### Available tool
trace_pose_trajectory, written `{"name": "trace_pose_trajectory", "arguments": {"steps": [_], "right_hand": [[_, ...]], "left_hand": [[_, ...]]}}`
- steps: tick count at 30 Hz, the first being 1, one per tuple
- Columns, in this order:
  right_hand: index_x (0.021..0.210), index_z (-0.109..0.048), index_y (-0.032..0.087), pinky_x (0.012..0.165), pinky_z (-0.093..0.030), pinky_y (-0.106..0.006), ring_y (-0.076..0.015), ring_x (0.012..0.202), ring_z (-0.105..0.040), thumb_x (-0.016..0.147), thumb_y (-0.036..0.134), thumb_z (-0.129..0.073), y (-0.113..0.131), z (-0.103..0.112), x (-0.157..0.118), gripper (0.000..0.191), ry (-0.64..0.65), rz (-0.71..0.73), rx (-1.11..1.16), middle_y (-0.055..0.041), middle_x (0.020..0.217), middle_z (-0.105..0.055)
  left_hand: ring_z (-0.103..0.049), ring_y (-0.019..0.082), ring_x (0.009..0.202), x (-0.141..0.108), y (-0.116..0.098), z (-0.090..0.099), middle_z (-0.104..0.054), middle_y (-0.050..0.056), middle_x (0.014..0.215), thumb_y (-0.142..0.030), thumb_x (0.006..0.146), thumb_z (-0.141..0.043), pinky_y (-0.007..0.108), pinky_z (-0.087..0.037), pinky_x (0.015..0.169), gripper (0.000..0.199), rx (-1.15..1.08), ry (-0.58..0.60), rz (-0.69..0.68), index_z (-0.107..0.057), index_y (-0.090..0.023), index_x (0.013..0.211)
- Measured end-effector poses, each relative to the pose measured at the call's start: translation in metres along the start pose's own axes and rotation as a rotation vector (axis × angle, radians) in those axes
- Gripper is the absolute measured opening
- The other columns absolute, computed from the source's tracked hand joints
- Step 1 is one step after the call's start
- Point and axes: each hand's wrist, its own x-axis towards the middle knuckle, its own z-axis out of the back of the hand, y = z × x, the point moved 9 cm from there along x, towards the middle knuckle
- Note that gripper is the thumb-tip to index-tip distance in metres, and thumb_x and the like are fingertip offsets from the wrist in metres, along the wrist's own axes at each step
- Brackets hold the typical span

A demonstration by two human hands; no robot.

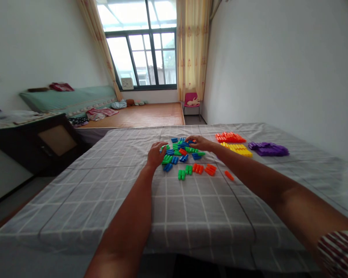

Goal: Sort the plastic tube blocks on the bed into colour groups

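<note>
On the right arm [266, 183] is a patterned sleeve [340, 250] in dark red and white, its small streaky blocks set in rows, with a curved hem. The right hand [199, 143] is bare, and so are the left hand [156, 155] and forearm [133, 216].

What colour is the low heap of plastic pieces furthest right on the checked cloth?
Purple: that low plastic heap shows best in the head view.

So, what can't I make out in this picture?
All in the head view:
Whether the left hand or right hand grips anything: too small and blurred.
How many coloured pieces lie heaped between the hands: they overlap.
Time on the clock: dial too small.
Rest of the patterned sleeve: cut off by the picture's lower right corner.
</note>
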Motion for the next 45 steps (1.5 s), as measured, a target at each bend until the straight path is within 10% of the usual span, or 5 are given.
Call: {"name": "trace_pose_trajectory", "arguments": {"steps": [10,22,34,40,45], "right_hand": [[0.11,-0.062,0.019,0.076,-0.052,-0.028,-0.0153,0.087,-0.063,0.078,0.037,-0.07,0.058,-0.033,0.005,0.037,0.038,0.044,0.25,-0.0049,0.101,-0.068],[0.1,-0.071,0.015,0.068,-0.052,-0.026,-0.0151,0.075,-0.064,0.084,0.049,-0.061,0.003,-0.007,-0.003,0.039,0.106,-0.194,0.162,-0.0056,0.089,-0.071],[0.095,-0.076,0.021,0.068,-0.052,-0.026,-0.02,0.076,-0.068,0.062,0.02,-0.08,-0.04,-0.003,-0.009,0.032,0.106,-0.33,-0.275,-0.0042,0.086,-0.074],[0.091,-0.071,0.02,0.067,-0.05,-0.023,-0.015,0.074,-0.066,0.065,0.023,-0.079,-0.023,0.04,-0.049,0.027,-0.135,-0.327,-0.149,-0.0022,0.084,-0.072],[0.095,-0.064,0.016,0.065,-0.052,-0.022,-0.0144,0.076,-0.067,0.075,0.032,-0.072,-0.054,0.118,-0.148,0.027,-0.521,-0.433,0.209,-0.0054,0.088,-0.072]], "left_hand": [[-0.064,0.02,0.103,-0.005,-0.006,-0.026,-0.065,0.009,0.12,-0.04,0.08,-0.066,0.033,-0.054,0.089,0.044,-0.386,0.201,0.119,-0.066,-0.02,0.118],[-0.065,0.018,0.077,-0.007,0.032,0.003,-0.073,0.004,0.08,-0.051,0.089,-0.048,0.026,-0.047,0.072,0.044,0.053,0.172,0.274,-0.075,-0.017,0.092],[-0.066,0.018,0.089,-0.014,0.066,0.005,-0.07,0.01,0.107,-0.033,0.09,-0.045,0.028,-0.047,0.087,0.034,0.24,0.13,0.37,-0.071,-0.017,0.105],[-0.064,0.019,0.098,-0.012,0.064,0.008,-0.071,0.009,0.108,-0.033,0.089,-0.042,0.027,-0.046,0.09,0.036,0.295,0.147,0.327,-0.072,-0.018,0.104],[-0.065,0.02,0.099,-0.01,0.066,0.009,-0.07,0.008,0.111,-0.035,0.088,-0.042,0.028,-0.047,0.089,0.038,0.328,0.17,0.34,-0.071,-0.019,0.107]]}}
